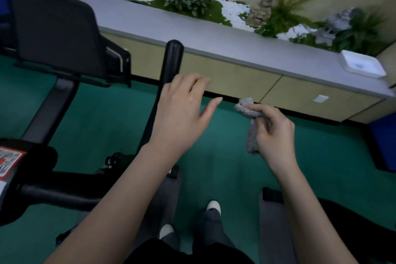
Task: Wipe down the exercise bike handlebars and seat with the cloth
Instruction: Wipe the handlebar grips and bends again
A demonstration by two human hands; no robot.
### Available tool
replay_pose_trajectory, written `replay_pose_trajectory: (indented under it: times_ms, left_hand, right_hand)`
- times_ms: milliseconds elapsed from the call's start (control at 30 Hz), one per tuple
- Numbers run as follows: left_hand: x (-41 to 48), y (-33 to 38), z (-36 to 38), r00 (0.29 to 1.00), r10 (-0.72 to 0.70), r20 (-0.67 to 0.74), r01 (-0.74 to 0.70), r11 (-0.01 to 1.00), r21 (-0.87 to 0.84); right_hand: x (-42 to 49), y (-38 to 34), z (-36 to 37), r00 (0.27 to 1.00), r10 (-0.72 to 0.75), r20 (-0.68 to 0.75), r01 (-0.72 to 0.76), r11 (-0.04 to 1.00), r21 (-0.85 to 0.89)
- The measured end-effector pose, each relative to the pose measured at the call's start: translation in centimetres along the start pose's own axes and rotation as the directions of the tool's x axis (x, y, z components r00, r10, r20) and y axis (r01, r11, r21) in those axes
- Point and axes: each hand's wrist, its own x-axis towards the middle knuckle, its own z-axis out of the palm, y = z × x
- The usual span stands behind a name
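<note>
A black exercise bike fills the left side. Its upright black handlebar (171, 60) rises in the middle, and a black mesh seat back (55, 34) stands at the upper left. My left hand (182, 109) hovers in front of the handlebar with fingers spread, holding nothing and hiding part of the bar. My right hand (276, 133) is to the right of it, pinched shut on a crumpled grey cloth (250, 126) that hangs down from my fingers. The cloth is apart from the bike. The seat cushion itself is not clearly seen.
A long cabinet with a grey top (214, 43) runs along the back, carrying a white tray (362, 64) at the right and a planter of green plants (192, 0) behind. Green floor (225, 156) lies below. My feet (212, 206) stand near the bike's base.
</note>
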Motion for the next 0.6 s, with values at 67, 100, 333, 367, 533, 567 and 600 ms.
replay_pose_trajectory:
  times_ms: [67, 100, 333, 367, 533, 567, 600]
  left_hand:
    - [0.5, 0.7, 0.9, 0.999, 0.029, 0.044, -0.029, 1.0, -0.006]
    - [0.7, 1.0, 1.4, 0.997, 0.038, 0.069, -0.038, 0.999, -0.008]
    - [2.8, 3.7, 6.2, 0.966, 0.063, 0.252, -0.067, 0.998, 0.006]
    - [3.1, 4.2, 7.1, 0.961, 0.063, 0.27, -0.068, 0.998, 0.009]
    - [4.7, 7.4, 12.2, 0.926, 0.054, 0.373, -0.079, 0.996, 0.052]
    - [5.0, 8.1, 13.3, 0.92, 0.056, 0.387, -0.082, 0.995, 0.05]
    - [5.3, 8.8, 14.4, 0.916, 0.057, 0.397, -0.083, 0.995, 0.047]
  right_hand:
    - [-0.3, 0.6, -0.4, 1.0, 0.011, 0.013, -0.011, 1.0, -0.002]
    - [-0.4, 1.0, -0.5, 1.0, 0.017, 0.02, -0.017, 1.0, -0.005]
    - [-0.8, 5.8, -3.3, 0.987, 0.158, -0.012, -0.157, 0.987, 0.033]
    - [-0.7, 6.7, -3.8, 0.984, 0.177, -0.011, -0.177, 0.984, 0.039]
    - [0.6, 12.0, -7.8, 0.964, 0.263, -0.043, -0.261, 0.965, 0.035]
    - [1.0, 13.1, -8.7, 0.958, 0.282, -0.053, -0.281, 0.959, 0.033]
    - [1.4, 14.1, -9.4, 0.951, 0.302, -0.059, -0.301, 0.953, 0.033]
